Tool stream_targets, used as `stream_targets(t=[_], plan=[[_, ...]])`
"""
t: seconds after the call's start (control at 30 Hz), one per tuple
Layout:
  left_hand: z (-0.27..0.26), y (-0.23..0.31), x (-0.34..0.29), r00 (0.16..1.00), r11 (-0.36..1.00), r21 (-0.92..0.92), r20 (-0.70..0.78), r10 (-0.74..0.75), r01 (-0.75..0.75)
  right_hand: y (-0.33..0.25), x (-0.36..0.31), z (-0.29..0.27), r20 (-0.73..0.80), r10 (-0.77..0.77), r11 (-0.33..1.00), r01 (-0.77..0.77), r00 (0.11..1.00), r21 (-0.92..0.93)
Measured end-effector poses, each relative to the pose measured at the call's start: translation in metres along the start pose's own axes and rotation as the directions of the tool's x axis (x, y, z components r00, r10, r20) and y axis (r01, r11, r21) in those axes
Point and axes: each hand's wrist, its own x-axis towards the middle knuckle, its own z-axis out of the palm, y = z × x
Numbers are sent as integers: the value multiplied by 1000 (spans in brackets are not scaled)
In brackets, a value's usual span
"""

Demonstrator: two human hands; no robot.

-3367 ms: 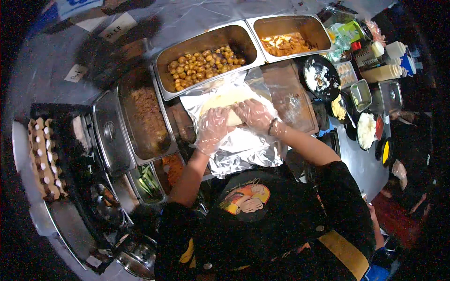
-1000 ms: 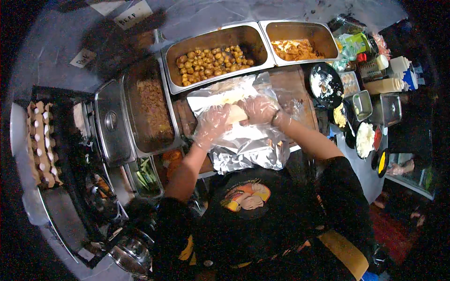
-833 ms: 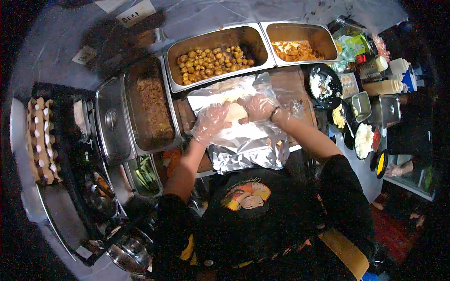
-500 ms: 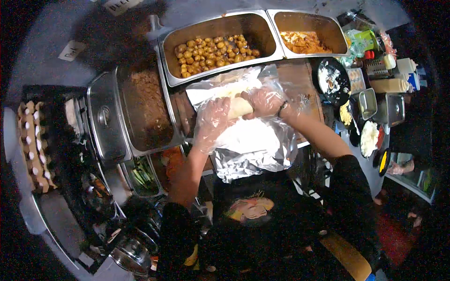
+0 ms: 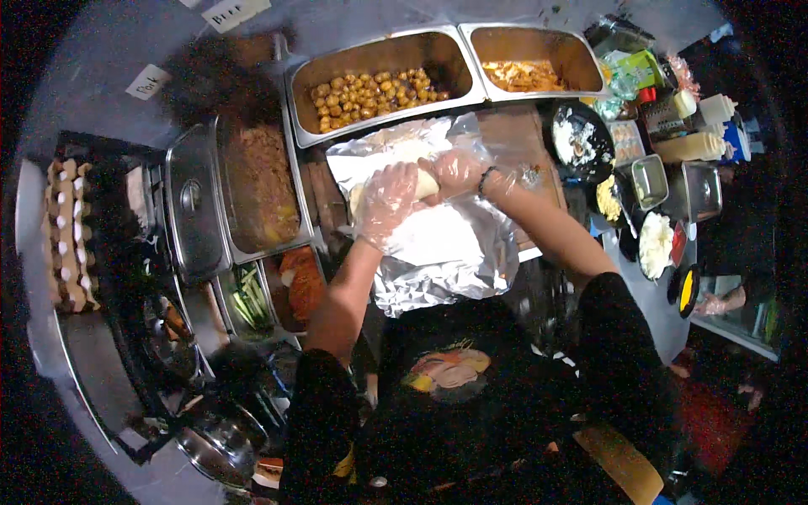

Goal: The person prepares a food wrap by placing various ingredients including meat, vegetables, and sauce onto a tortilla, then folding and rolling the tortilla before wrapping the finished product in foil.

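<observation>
A pale rolled wrap (image 5: 427,186) lies on a crumpled sheet of aluminium foil (image 5: 442,282), on a wooden board. Both hands wear clear plastic gloves. My left hand (image 5: 391,199) lies over the left part of the roll, its fingers curved across the top. Closed about the other end is my right hand (image 5: 459,172), its fingers bent and partly hidden. Between the two hands a short stretch of the wrap shows. What is inside the roll cannot be seen.
Behind the foil stand metal pans of small round brown potatoes (image 5: 379,97) and orange food (image 5: 522,77). To the left are a pan of minced meat (image 5: 265,189) and cut green vegetables (image 5: 250,299). A black bowl (image 5: 581,143) and squeeze bottles (image 5: 694,146) stand right. Another person's hand (image 5: 724,301) shows far right.
My left hand now lies flatter across the wrap, and the right hand has shifted slightly left and away from me. The whole view has also shifted a little.
</observation>
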Motion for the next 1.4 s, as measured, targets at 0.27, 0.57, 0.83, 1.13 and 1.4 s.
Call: stream_targets(t=[0.27, 0.57, 0.83, 1.13, 1.4], plan=[[2, 2, 1, 996, 998, -26, 70, -60, 62, 15, -48, -7, -92, 42, 998, -45, 995, -33], [1, -19, -15, 967, 996, 33, 237, -89, 84, 17, -17, 38, -356, -16, 982, 81, 934, 169], [-1, -26, -27, 937, 986, 30, 308, -167, 166, 11, -8, 14, -58, 4, 993, 3, 998, 120], [-23, -11, -11, 999, 999, 43, 41, 15, -17, 19, -3, 20, -28, 16, 996, -13, 999, 91], [12, 5, 9, 994, 995, -97, 98, 45, -35, 17, -29, -13, 48, -8, 999, 10, 999, -43]])
